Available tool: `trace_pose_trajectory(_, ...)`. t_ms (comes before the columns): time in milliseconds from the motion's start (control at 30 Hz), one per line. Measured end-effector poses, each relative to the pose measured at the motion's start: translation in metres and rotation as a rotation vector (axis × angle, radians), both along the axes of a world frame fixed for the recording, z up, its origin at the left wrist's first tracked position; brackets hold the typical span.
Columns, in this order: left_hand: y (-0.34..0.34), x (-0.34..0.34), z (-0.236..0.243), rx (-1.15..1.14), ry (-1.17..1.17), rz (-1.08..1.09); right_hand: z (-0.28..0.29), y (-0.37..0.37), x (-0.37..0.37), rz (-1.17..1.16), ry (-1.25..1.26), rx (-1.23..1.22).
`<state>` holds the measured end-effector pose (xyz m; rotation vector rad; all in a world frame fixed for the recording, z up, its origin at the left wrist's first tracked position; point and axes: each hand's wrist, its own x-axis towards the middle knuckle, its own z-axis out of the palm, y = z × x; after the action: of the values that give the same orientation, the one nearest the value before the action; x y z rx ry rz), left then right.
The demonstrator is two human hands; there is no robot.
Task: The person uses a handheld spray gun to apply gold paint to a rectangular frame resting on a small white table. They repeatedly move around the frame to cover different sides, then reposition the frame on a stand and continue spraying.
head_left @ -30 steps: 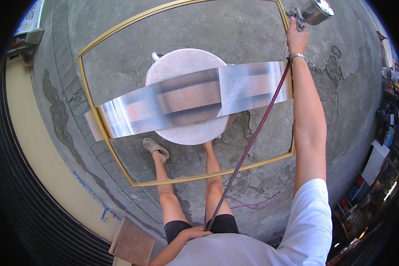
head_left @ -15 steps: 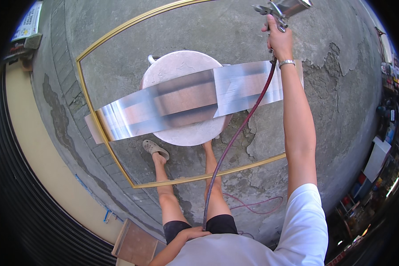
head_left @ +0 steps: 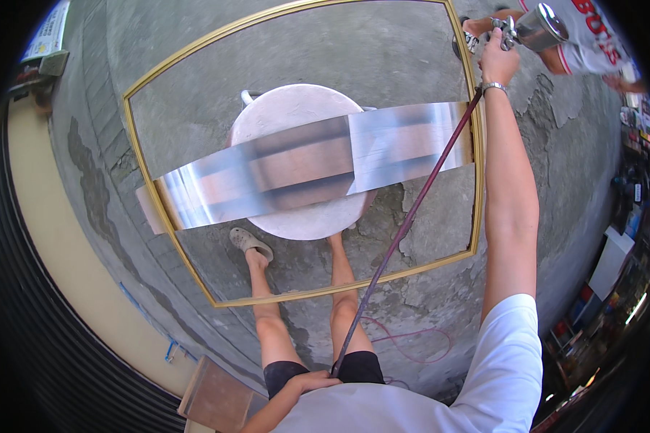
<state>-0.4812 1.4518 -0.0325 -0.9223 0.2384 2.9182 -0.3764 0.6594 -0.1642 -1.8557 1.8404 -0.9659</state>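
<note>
My right hand [head_left: 500, 63], at the end of an outstretched arm at the upper right, is closed round a spray gun [head_left: 509, 35] with a silver metal cup [head_left: 543, 29]. A dark red hose [head_left: 414, 211] runs from below the gun back to my waist. There my left hand [head_left: 316, 380] is closed on the hose by my dark shorts. A large gold rectangular frame [head_left: 401, 275] lies level before me, its right side close to my right wrist. Beneath it, a shiny board [head_left: 303, 166] spans a round whitish support [head_left: 296, 108].
Another person's white and red garment [head_left: 592, 36] and a sandalled foot [head_left: 469, 42] show at the upper right. Cracked concrete [head_left: 549, 115] surrounds the support. A brown box-like thing [head_left: 217, 393] stands at the lower left, near a dark ribbed shutter [head_left: 50, 332]. Clutter lines the right edge.
My right hand has moved right and slightly down with the spray gun, drawing the hose straighter. The frame's right side is now uncovered, and another person has come into view at the upper right.
</note>
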Motion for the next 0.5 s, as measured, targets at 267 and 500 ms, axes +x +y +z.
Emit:
trace_pose_trajectory(267, 0.018, 0.002, -0.004, 0.047, 0.044, -0.022, 0.007, 0.087, 0.059, 0.195, -0.136, 0.318)
trace_pose_trajectory(500, 0.049, 0.008, 0.004, 0.085, -0.07, 0.113, 0.014, 0.19, 0.132, 0.405, -0.2, 0.419)
